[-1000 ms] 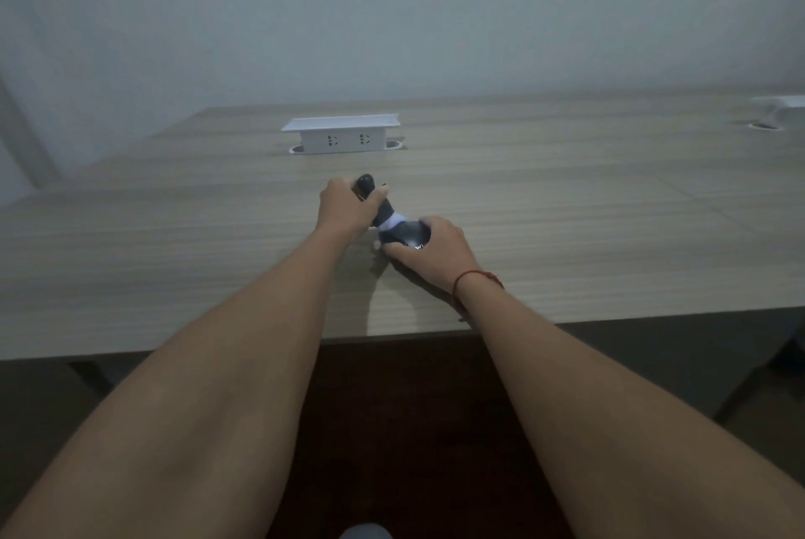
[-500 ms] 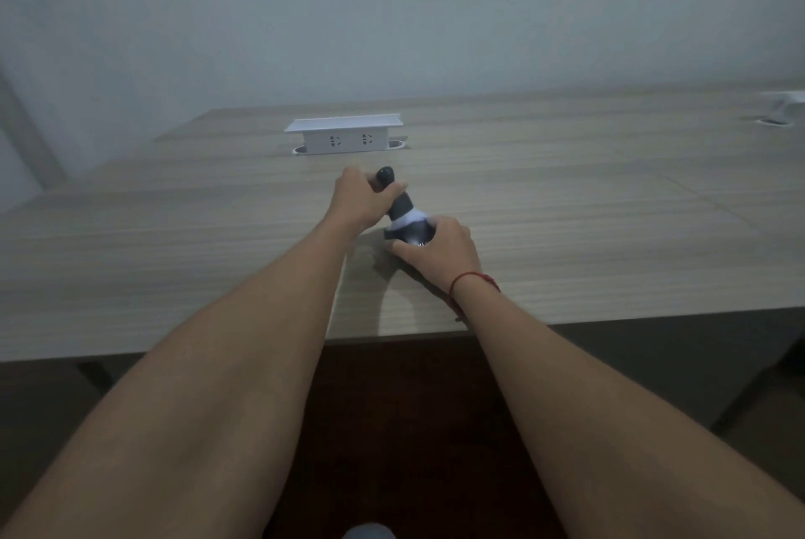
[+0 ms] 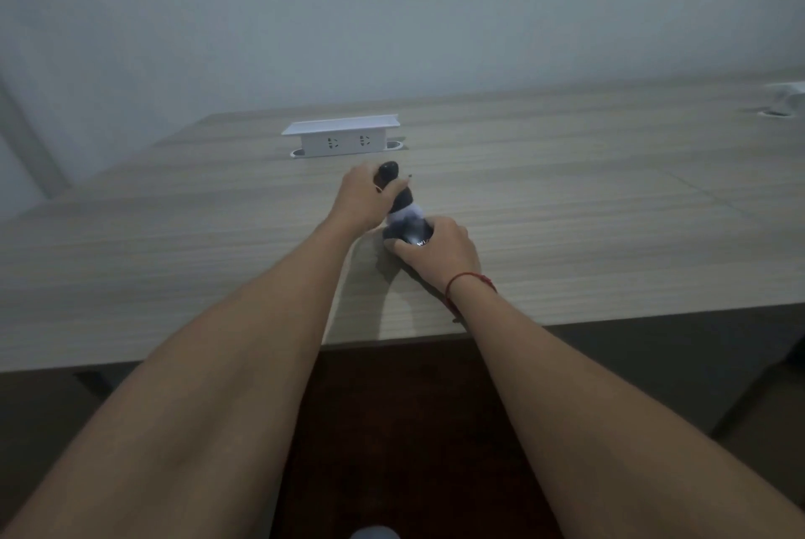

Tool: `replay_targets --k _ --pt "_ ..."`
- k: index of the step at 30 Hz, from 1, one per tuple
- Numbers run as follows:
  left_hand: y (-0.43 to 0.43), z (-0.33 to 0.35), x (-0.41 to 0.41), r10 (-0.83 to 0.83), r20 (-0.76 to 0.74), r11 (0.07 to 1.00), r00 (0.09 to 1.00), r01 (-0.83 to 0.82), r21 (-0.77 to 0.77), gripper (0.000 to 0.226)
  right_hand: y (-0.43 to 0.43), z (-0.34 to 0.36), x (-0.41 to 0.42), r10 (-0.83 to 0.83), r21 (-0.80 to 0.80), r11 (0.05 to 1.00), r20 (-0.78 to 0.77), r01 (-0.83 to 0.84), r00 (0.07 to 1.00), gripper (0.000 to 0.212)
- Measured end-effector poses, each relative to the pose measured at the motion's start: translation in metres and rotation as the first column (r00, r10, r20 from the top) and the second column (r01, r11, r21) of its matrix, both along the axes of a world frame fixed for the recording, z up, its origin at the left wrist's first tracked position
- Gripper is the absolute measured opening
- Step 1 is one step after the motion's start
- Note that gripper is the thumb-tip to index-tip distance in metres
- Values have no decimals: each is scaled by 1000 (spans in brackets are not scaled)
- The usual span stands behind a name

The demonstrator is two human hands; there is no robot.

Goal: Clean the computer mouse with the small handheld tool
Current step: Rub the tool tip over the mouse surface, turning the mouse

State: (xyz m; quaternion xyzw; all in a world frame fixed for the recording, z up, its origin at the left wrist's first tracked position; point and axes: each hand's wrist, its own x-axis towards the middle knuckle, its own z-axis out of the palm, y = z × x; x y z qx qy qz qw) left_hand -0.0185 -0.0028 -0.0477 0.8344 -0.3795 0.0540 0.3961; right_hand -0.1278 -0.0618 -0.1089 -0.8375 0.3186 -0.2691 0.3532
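A dark computer mouse lies on the wooden table, partly covered by my right hand, which grips it from the near right side. My left hand is closed around a small dark handheld tool with a rounded black top. The tool's pale lower end presses against the far left side of the mouse. White lettering shows on the mouse near my right fingers. A red string circles my right wrist.
A white pop-up socket box stands on the table beyond my hands. Another white fitting sits at the far right edge. The table's front edge runs close under my forearms, with dark floor below.
Both hands, the tool and the mouse sit slightly further right in the frame than a second ago. The tool's pale end stays on the mouse and the tool leans more over it.
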Motion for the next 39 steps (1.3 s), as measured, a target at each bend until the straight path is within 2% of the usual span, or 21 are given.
replay_targets --k 1,2,5,7,8,10,11,12,15,16,17,20,21,22,24,26,30,32,34,36,39 --pt "-1 -1 -1 -8 -31 999 999 7 -44 36 0 1 0 1 -1 1000 -1 -1 1000 43" --pt "0 -2 -3 2 -20 1000 1000 -2 -10 37 0 0 0 -1 4 1000 4 1 1000 45" --pt "2 -4 -6 88 174 968 981 -126 216 40 3 3 -2 -24 0 1000 5 24 1000 57" --pt "4 -5 -6 105 206 971 973 -144 188 38 4 4 -3 -39 -3 999 -2 39 999 57" --pt "4 -4 -7 87 149 986 985 -107 129 38 4 4 -3 -58 -2 998 -3 58 998 53" --pt "4 -4 -7 30 -61 996 998 -35 -87 35 4 4 -4 -93 -16 996 -11 93 996 45" --pt "7 -3 -8 2 -117 991 993 -18 -135 34 4 5 -4 -107 -26 994 -15 107 994 43" --pt "11 -4 -9 6 -103 995 995 -17 -100 36 4 5 -5 -118 -33 993 -15 117 993 44" --pt "21 -8 -9 123 117 975 985 -142 173 39 8 8 -7 -147 -45 988 -32 145 989 57" --pt "23 -9 -9 144 135 971 980 -166 171 38 8 8 -8 -155 -47 987 -34 153 987 59" --pt "23 -10 -9 130 125 980 984 -147 132 38 8 9 -9 -157 -48 987 -35 155 987 58" --pt "20 -8 -16 33 -154 981 987 -62 -185 33 9 8 -9 -151 -37 988 -37 149 988 44" --pt "18 -9 -19 13 -180 972 984 -55 -229 31 9 8 -9 -144 -35 989 -38 143 989 40" --pt "17 -10 -21 20 -141 978 990 -49 -203 33 10 7 -9 -140 -33 990 -35 139 990 38" --pt "18 -12 -24 91 -9 995 996 -91 -35 37 11 9 -11 -146 -37 989 -40 145 988 44" --pt "19 -12 -23 150 76 988 986 -152 20 35 12 11 -13 -134 -35 991 -56 132 989 50" --pt "16 -14 -25 71 -55 976 996 -81 -200 36 12 9 -13 -92 -14 996 -52 92 994 41" --pt "16 -19 -26 74 6 992 997 -73 -101 34 13 10 -13 -91 1 996 -59 92 994 48" --pt "19 -23 -24 138 66 990 988 -139 14 32 13 12 -15 -98 0 995 -61 99 993 53" --pt "20 -24 -20 152 11 988 988 -152 -14 33 12 12 -16 -109 -7 994 -58 109 992 54" --pt "25 -25 -15 74 -202 987 977 -100 -124 37 12 10 -13 -147 -7 989 -47 146 988 52"
